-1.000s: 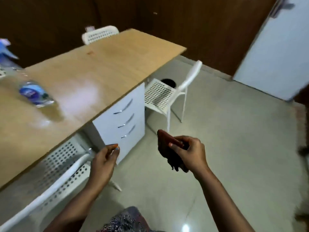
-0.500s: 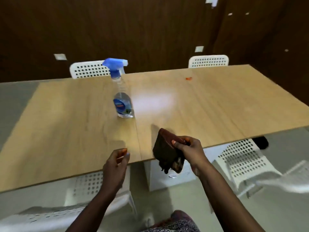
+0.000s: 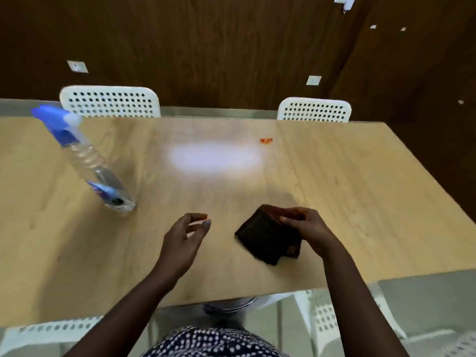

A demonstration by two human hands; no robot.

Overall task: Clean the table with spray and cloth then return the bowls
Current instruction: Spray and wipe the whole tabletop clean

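cloth in right hand over table, spray bottle at left

while the right hand [image 3: 307,231] hangs over the lower centre-right of the wooden table [image 3: 347,202], its thumb and fingers pinch a dark brown folded cloth [image 3: 265,239] by the top edge; the cloth droops below the hand, contact with the tabletop unclear. left hand [image 3: 184,240] at lower centre, fingers loosely curled and apart, thumb near fingertips, holding nothing. clear spray bottle [image 3: 95,173] with blue trigger head stands on the table at left of frame, well apart from both hands, blurred and looking tilted from lens warp. small orange-red stain [image 3: 266,140] on the tabletop at upper centre-right, far side, beside a bright glare patch. two white perforated chairs [image 3: 110,101] behind the far edge, more white chair parts along the bottom of frame. no bowls in view. dark wood panel wall across the top.
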